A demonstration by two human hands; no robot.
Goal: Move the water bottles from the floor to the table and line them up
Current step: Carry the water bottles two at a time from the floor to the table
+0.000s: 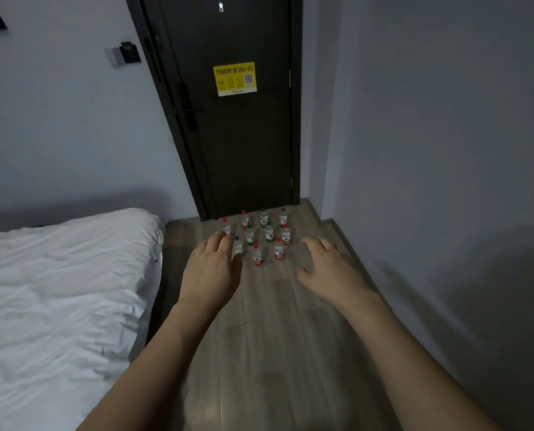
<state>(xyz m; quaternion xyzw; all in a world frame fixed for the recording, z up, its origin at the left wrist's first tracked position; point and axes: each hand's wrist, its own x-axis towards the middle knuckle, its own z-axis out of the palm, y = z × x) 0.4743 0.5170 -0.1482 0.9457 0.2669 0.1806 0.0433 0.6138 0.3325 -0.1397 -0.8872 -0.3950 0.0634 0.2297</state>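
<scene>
Several small clear water bottles (257, 255) with red or green caps stand upright in a cluster on the wooden floor (278, 337), just in front of a dark door. My left hand (213, 269) reaches out at the cluster's left edge, fingers relaxed, overlapping a green-capped bottle (237, 244) in the image; contact cannot be told. To the right of the cluster my right hand (331, 267) is stretched forward with fingers spread and holds nothing. No table is in view.
A bed with a white duvet (57, 290) fills the left side. The dark door (240, 119) with a yellow Wi-Fi sticker stands behind the bottles. A grey wall (446, 181) runs along the right. The floor strip between bed and wall is narrow.
</scene>
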